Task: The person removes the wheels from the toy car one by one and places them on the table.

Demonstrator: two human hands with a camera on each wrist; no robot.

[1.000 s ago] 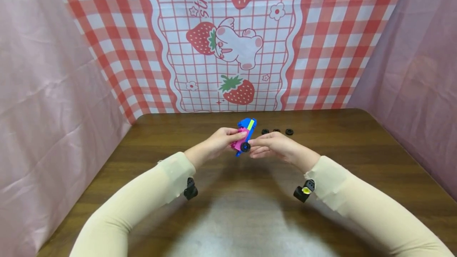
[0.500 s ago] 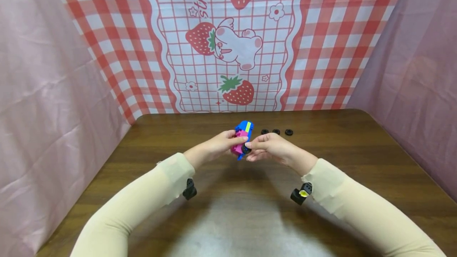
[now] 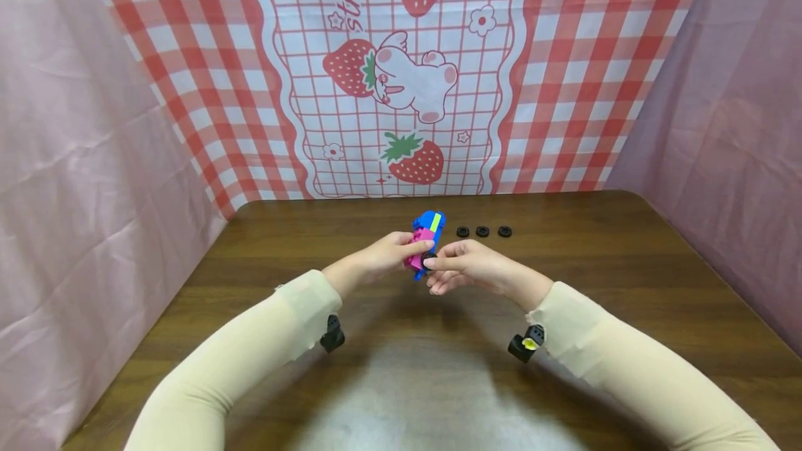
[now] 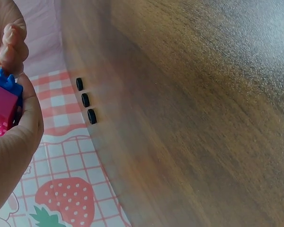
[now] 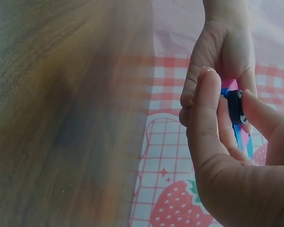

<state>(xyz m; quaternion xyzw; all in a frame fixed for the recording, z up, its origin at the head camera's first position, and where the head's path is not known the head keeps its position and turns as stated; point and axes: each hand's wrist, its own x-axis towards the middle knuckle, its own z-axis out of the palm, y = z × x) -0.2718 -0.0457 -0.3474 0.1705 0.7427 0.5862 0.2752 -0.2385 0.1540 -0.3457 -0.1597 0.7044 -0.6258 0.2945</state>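
Note:
A toy car with a pink body and blue parts [image 3: 429, 220] is held in the air over the table. My left hand [image 3: 387, 253] grips it from the left, its thumb lying across the pink side. A black toy wheel [image 5: 235, 107] is at the near end of the car's right side. My right hand [image 3: 473, 267] has its thumb on the outer face of this wheel, with fingers around behind it. The left wrist view shows only part of the car [image 4: 1, 105]. How firmly the wheel sits on the car is hidden by the fingers.
Three loose black wheels [image 3: 482, 232] lie in a row on the brown wooden table [image 3: 401, 381], beyond my right hand. A red-and-white strawberry cloth [image 3: 413, 75] hangs behind the table's far edge. Pink curtains [image 3: 94, 179] hang at both sides.
My right thumb has moved onto the car's wheel, covering most of it. The right hand has shifted slightly left and nearer. The car has turned a little in my left hand's grip.

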